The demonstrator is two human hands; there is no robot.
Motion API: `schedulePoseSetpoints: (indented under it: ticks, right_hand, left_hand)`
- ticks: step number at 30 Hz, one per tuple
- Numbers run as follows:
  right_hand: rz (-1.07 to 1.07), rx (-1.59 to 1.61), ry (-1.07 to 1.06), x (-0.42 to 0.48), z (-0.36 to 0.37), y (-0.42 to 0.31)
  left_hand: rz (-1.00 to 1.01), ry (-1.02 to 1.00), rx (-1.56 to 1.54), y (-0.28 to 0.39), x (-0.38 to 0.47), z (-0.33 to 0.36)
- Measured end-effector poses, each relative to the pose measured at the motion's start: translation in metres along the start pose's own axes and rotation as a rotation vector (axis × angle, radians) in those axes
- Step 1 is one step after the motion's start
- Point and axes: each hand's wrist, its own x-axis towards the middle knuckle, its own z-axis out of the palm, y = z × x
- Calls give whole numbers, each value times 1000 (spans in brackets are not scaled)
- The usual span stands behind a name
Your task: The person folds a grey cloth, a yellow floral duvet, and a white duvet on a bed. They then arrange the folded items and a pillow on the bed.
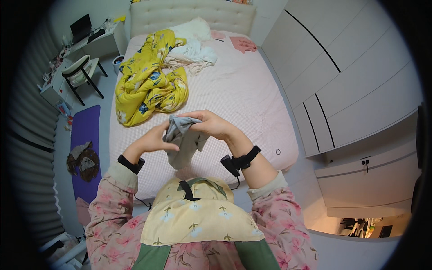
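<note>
A grey piece of cloth (184, 148) hangs between my two hands, above the near part of a bed with a pale pink checked sheet (236, 98). My right hand (209, 124) pinches its upper edge between thumb and fingers. At its left side is my left hand (157, 138), thumb spread low across the front and fingertips partly hidden behind the cloth; whether it grips cannot be told. A crumpled yellow floral quilt (152, 81) lies beyond my hands on the bed's left side.
Against the headboard (192, 15) rest a white pillow (194, 28) and pink cloth (243, 44). A purple mat (86, 125) with crumpled dark clothing (84, 162) is on the floor at left, near a chair (81, 71) and desk (111, 35). Wardrobe doors (324, 67) stand at right.
</note>
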Motion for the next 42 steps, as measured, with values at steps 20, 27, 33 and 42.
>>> schedulePoseSetpoints:
  ticks: [20, 27, 33, 42]
  right_hand:
    - [-68, -391, 114, -56, -49, -41]
    - [-83, -933, -67, -48, -39, -48]
    - [-506, -853, 11, -37, -20, -57]
    - [-636, -741, 202, -22, -11, -39]
  left_hand:
    - [-104, 109, -382, 22, 15, -6]
    - [-357, -458, -17, 45, 27, -2]
    - [-317, -62, -296, 44, 35, 9]
    - [-163, -70, -305, 85, 28, 26]
